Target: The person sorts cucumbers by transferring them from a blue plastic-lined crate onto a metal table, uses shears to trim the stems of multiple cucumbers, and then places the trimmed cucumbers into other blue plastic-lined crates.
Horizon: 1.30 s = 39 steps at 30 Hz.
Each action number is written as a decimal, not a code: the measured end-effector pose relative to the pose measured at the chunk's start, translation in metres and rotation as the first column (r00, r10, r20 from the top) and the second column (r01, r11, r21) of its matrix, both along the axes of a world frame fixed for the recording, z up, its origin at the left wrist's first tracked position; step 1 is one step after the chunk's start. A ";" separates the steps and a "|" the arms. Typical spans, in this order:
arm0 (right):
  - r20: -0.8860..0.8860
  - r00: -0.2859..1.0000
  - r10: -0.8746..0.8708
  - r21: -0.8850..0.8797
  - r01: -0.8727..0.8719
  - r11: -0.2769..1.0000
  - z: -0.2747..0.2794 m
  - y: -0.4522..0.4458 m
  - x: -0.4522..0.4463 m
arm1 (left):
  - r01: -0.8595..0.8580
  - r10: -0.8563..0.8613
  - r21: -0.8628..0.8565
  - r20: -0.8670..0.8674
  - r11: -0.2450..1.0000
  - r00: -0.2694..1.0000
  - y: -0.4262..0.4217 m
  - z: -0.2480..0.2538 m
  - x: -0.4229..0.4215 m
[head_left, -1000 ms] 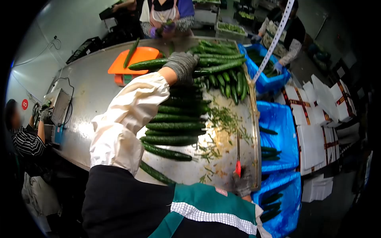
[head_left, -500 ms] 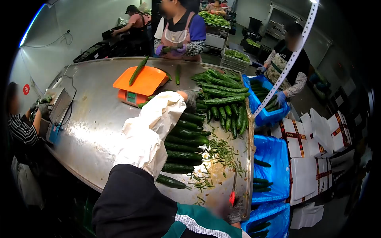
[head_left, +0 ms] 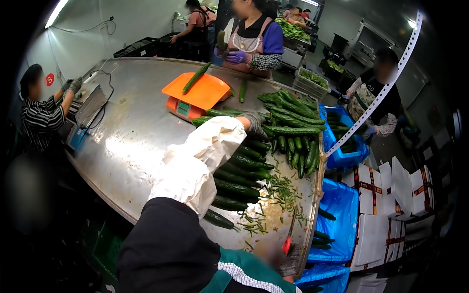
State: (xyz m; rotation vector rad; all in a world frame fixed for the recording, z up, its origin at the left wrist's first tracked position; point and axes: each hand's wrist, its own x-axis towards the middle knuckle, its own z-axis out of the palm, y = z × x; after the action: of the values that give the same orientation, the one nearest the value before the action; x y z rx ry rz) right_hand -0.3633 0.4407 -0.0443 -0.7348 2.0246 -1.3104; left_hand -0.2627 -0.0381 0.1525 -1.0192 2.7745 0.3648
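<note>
My left hand (head_left: 255, 124), in a grey glove below a white sleeve cover, reaches across the metal table to the piled cucumbers (head_left: 295, 116). Its fingers are bent around the near end of one cucumber (head_left: 292, 130), partly hidden. Beneath my outstretched arm lies a row of large dark cucumbers (head_left: 237, 188), side by side. At the lower right, my right hand (head_left: 291, 261), also gloved, is closed on a red-handled tool (head_left: 287, 245) with a thin, dark shaft. Its far end points toward small green trimmings (head_left: 283, 190) scattered over the table.
An orange scale (head_left: 196, 93) bears one cucumber. Blue-lined crates (head_left: 337, 195) holding cucumbers stand along the table's right edge, with white foam boxes (head_left: 371, 234) beyond. A perforated metal strip (head_left: 386, 90) slants down at the right. Co-workers stand across the table and at both sides.
My view has swung, so the table sits farther right in it. My left hand stays by the cucumber pile. The co-worker opposite has raised a cucumber.
</note>
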 end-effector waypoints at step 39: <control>0.005 0.997 0.082 -0.101 -0.081 0.992 0.037 0.029 0.024 | 0.298 -0.406 -0.484 -0.134 0.823 0.904 0.273 -0.152 0.232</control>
State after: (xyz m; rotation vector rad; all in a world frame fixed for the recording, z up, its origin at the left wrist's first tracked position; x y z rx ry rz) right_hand -0.3390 0.4695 -0.0068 -0.8474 1.9114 -1.3740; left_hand -0.0302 0.2349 0.0004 -0.5176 3.2659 -0.2522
